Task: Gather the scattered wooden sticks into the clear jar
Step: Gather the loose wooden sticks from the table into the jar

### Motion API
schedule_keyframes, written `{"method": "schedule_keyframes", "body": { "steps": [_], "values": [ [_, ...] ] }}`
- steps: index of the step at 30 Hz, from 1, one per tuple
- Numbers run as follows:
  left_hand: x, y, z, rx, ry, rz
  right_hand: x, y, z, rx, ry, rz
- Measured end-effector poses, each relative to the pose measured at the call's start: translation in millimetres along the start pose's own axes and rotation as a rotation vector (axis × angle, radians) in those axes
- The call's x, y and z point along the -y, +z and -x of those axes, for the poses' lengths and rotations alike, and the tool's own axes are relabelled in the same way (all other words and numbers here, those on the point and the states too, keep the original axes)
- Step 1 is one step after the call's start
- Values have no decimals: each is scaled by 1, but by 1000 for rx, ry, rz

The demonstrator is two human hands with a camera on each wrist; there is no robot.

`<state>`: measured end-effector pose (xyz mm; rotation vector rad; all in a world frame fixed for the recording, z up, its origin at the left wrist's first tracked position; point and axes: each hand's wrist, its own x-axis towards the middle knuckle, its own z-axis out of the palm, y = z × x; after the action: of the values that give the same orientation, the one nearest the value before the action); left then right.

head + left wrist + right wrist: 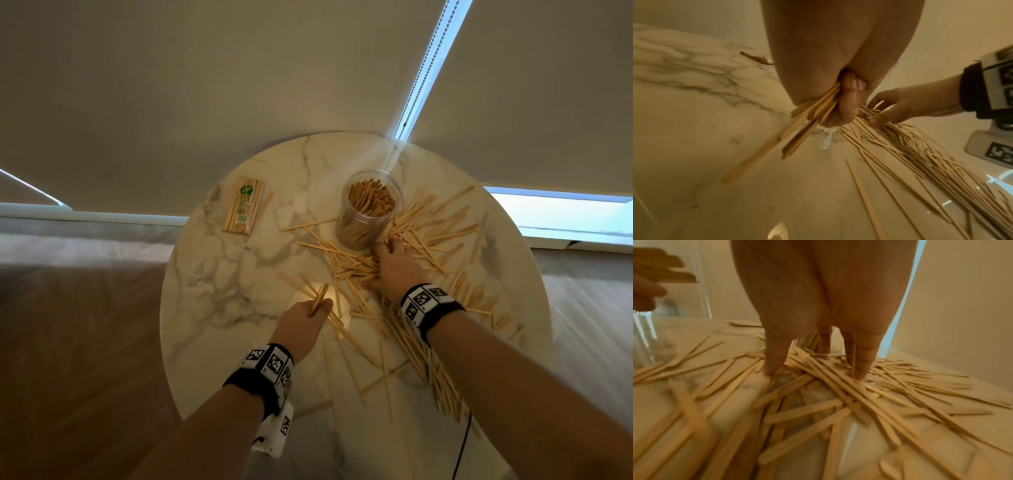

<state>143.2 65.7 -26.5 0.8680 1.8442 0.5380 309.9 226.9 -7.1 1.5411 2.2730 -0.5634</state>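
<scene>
Round white marble table [219, 284] veined grey; pale tan flat wooden sticks [442, 219]; clear plastic jar [346, 224]; black wristbands [433, 317] bearing black-and-white square markers.

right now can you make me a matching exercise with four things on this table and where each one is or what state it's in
Things:
1. left hand
2. right hand
3. jar
4. packet of sticks

States:
A. upright, partly filled with sticks
B. lying sealed at the table's far left
C. gripping a small bundle of sticks
D. fingers spread down on the loose pile

Pairs: 1-C, 2-D, 3-A, 4-B
</scene>
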Motion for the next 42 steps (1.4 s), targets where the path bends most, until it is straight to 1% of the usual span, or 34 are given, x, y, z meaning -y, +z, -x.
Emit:
{"method": "schedule_keyframes", "body": {
  "steps": [4, 8, 12, 17, 21, 24, 29, 32, 35, 37, 42],
  "values": [
    [2, 1, -3, -14, -11, 54, 2, 14, 21, -96, -110, 7],
    [4, 0, -5, -32, -26, 138, 8, 30, 44, -103, -188, 15],
    [4, -1, -3, -57, -35, 204, 10, 37, 52, -84, -289, -13],
    [7, -3, 1, -85, -46, 225, -4, 21, 38, -81, -262, 55],
    [11, -6, 1, -88, -65, 246, -13, 9, 26, -105, -362, 289],
    [10, -7, 2, -99, -87, 289, -15, 6, 19, -92, -411, 381],
    [5, -11, 2, -104, -100, 388, -15, 7, 19, -77, -448, 406],
    [3, -13, 1, -124, -96, 388, -18, 6, 17, -81, -448, 372],
    [0, -14, 0, -140, -116, 416, -20, 5, 12, -90, -471, 395],
    [-1, -14, 1, -147, -123, 420, -20, 4, 10, -76, -491, 424],
    [-3, -15, 4, -168, -116, 449, -19, 3, 14, -47, -526, 398]
  ]
}}
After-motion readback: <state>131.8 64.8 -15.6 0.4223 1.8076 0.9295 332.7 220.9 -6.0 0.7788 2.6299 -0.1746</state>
